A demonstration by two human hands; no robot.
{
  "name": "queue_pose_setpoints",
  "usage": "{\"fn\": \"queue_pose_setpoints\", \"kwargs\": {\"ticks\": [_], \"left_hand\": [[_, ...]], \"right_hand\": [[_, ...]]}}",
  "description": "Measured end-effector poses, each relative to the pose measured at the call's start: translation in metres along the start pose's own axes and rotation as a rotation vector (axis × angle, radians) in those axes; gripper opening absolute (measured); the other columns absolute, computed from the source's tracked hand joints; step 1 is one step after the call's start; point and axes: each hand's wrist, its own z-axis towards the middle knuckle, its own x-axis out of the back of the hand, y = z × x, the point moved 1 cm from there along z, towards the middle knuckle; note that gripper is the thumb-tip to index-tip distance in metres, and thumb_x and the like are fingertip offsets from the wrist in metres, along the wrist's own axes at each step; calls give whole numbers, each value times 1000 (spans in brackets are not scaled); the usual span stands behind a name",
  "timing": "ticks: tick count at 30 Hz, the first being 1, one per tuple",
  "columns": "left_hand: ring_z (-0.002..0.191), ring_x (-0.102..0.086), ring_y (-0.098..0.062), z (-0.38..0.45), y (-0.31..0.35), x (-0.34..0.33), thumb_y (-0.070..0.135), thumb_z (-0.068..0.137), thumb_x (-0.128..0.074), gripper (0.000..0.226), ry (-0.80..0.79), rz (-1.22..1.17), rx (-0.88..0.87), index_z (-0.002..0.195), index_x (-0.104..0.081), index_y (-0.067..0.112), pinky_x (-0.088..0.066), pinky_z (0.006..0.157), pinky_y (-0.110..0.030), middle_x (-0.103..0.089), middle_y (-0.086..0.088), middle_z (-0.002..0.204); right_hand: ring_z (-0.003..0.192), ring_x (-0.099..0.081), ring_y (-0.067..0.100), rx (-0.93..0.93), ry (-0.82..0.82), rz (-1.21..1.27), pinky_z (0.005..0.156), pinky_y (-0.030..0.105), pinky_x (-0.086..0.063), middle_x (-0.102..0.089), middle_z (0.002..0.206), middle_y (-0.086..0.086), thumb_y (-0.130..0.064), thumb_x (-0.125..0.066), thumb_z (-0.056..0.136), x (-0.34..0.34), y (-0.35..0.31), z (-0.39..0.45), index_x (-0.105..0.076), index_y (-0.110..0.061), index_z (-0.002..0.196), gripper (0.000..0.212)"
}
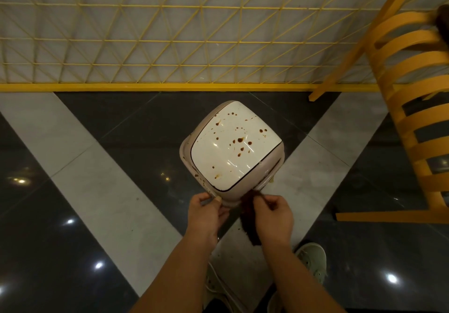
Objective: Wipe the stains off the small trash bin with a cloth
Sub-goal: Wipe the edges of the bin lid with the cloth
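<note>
Looked light, stiff & glossy-slick, small trash bin (233,150) on floor (102,191): left hand (206,212) pinched near rim, right hand (273,213) pinched limp dark cloth (247,218) beside it.

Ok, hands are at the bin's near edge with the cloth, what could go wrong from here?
1. The brown stains dot the glossy lid; the dark cloth may smear them rather than lift them.
2. The left hand only pinches the trash bin rim, so wiping pressure could tip or slide it on the polished floor.
3. The right hand holds the cloth bunched, giving little wiping surface.
</note>
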Motion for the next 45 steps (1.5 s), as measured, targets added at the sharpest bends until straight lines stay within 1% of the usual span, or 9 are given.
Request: {"fn": "queue_pose_setpoints", "kwargs": {"ticks": [2, 5, 11, 20, 22, 26, 33, 38, 45], "left_hand": [[95, -68, -29, 0, 0, 0, 4, 91, -58, 20, -8, -14, 18, 106, -51, 16, -54, 80, -36, -67, -18, 106], [96, -67, -27, 2, 0, 0, 6, 89, -60, 22, 0, -13, 13, 107, -52, 16, -55, 82, -36, -66, -16, 109], [95, -67, -29, 0, -2, 0, 8, 91, -59, 22, 12, 45, -26, 111, -53, 15, -55, 85, -40, -67, -15, 103], [96, -67, -28, -2, 2, -2, 7, 91, -58, 16, 24, -3, 2, 99, -51, 19, -54, 81, -37, -66, -17, 104], [94, -67, -27, -3, 3, -2, 6, 91, -58, 16, 20, 1, -5, 102, -52, 17, -54, 78, -35, -66, -15, 102], [93, -66, -28, -5, 1, -2, 6, 92, -57, 16, 11, 31, -30, 103, -53, 16, -55, 77, -33, -67, -15, 98], [95, -67, -29, -3, 3, -4, 5, 92, -56, 15, 21, -5, 14, 94, -50, 19, -54, 83, -38, -66, -19, 105], [92, -67, -27, -4, 2, -6, 6, 92, -57, 16, 22, -11, 1, 102, -51, 16, -54, 80, -36, -66, -17, 102], [88, -68, -27, -7, 2, -5, 5, 92, -57, 16, 14, 15, -22, 100, -52, 17, -56, 81, -37, -67, -16, 94]], "right_hand": [[71, -70, 27, -60, 18, 39, 60, 43, -61, -67, 85, 6, -26, -62, 91, 10, -1, 14, -60, -21, 97, 9], [69, -70, 27, -31, -14, 56, 51, 37, -59, -67, 84, 6, -27, -63, 91, 5, -2, 3, -60, -23, 93, 5], [75, -69, 23, -14, -60, 46, 68, 43, -60, -69, 78, 0, -22, -70, 84, -20, 11, -21, -62, -24, 82, 8], [82, -67, 26, -81, 67, 106, 65, 42, -60, -66, 92, 4, -25, -66, 87, -5, -11, 17, -58, -25, 91, 8], [82, -66, 25, -116, 43, 142, 63, 38, -59, -65, 92, 5, -21, -65, 88, -12, 0, 2, -59, -21, 94, 8], [77, -69, 27, -119, -23, 114, 69, 48, -60, -69, 83, 6, -22, -69, 83, -25, 16, -19, -61, -21, 85, 7], [79, -68, 27, -92, 45, 136, 67, 43, -60, -66, 88, 6, -23, -66, 88, 6, -29, 33, -59, -22, 89, 7], [87, -65, 28, -154, 36, 174, 77, 46, -59, -64, 93, 6, -23, -67, 86, -5, -16, 24, -55, -24, 89, 12], [82, -68, 31, -201, -45, 95, 70, 48, -60, -66, 88, 8, -26, -71, 81, -14, -3, 11, -59, -23, 87, 14]]}}
